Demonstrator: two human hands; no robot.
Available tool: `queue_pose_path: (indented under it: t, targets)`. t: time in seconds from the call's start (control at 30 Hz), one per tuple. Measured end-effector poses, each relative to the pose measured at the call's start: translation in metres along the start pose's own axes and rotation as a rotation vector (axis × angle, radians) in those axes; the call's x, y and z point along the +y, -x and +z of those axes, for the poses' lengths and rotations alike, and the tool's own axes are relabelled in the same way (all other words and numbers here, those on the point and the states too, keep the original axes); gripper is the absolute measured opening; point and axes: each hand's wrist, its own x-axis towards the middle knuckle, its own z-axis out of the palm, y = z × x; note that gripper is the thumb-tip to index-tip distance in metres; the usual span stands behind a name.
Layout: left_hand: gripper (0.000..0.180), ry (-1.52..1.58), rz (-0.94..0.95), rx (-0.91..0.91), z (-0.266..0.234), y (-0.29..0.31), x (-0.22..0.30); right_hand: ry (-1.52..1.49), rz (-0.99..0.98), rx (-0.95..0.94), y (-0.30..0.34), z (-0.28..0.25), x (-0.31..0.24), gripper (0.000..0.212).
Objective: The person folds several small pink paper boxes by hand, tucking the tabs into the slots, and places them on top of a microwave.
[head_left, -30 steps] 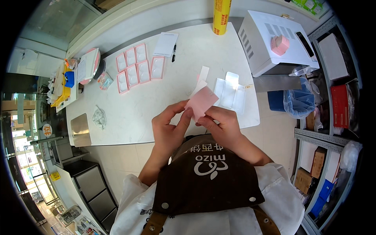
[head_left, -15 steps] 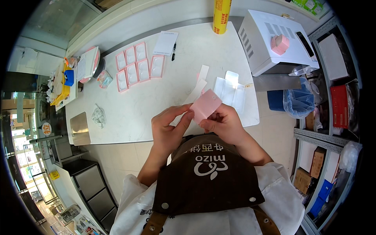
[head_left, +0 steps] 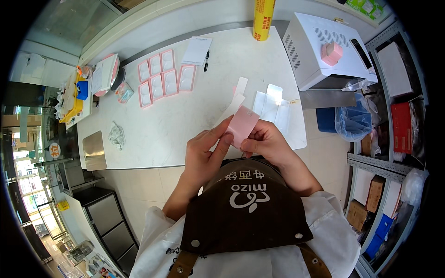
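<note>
Close to my apron, above the table's front edge, a pink card sleeve [head_left: 243, 126] is held between both hands. My left hand [head_left: 207, 143] pinches its left side with thumb and fingers. At its lower right side my right hand [head_left: 265, 141] closes on it, thumb toward me. Just beyond, white and pale pink paper strips [head_left: 235, 102] lie on the table. To their right rests an unfolded clear plastic box [head_left: 273, 109]. Several pink-edged boxes with clear round windows [head_left: 157, 83] sit in rows at the back left.
The white table [head_left: 153, 134] carries a notepad [head_left: 197, 51], a black pen [head_left: 206, 60], a crumpled clear plastic bag [head_left: 117, 135] and a yellow roll [head_left: 263, 21]. A white microwave [head_left: 324, 51] stands right, a pink roll [head_left: 332, 53] on top. A lined blue bin [head_left: 352, 118] is below.
The pink sleeve has turned more upright and looks narrower. My left hand has shifted slightly right and both hands still grip the sleeve.
</note>
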Motion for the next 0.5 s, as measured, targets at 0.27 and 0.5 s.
queue_pose_path:
  t: [0.27, 0.5]
  targets:
    - [0.04, -0.083, 0.033, 0.036, 0.003, 0.002, 0.003, 0.013, -0.015, 0.0, -0.001, -0.008, 0.01, 0.016]
    - [0.036, -0.053, -0.016, 0.081, 0.0, 0.0, 0.003, 0.093, -0.058, 0.132, -0.004, 0.0, 0.013, 0.014]
